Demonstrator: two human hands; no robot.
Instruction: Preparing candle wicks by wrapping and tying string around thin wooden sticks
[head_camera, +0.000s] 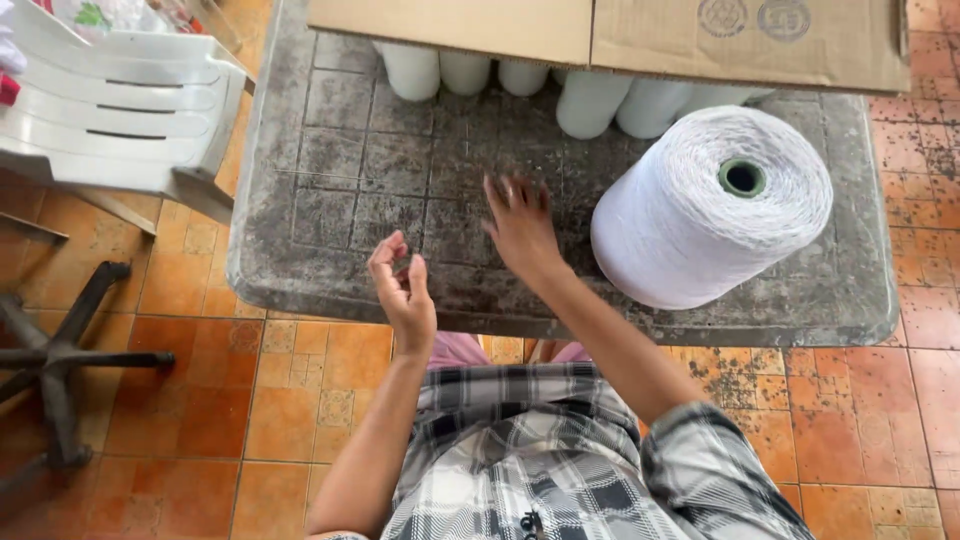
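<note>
Nearest the camera, a plaid shirt (560, 460) covers the person's torso above an orange tiled floor (290, 400). The left hand (403, 290) is raised over the near edge of the grey, stained desk (380, 170), thumb and fingers curled together in a pinching grip; whether anything thin sits between them cannot be told. The right hand (520, 225) lies a little farther on, palm down with fingers spread, an open grip touching the desk surface and holding nothing. Just right of that hand a large cone of white thread (700, 215) lies on its side, its green core facing up. Beyond, white cones (590, 100) stand under a cardboard sheet (620, 35). A white plastic chair (130, 110) stands far left.
</note>
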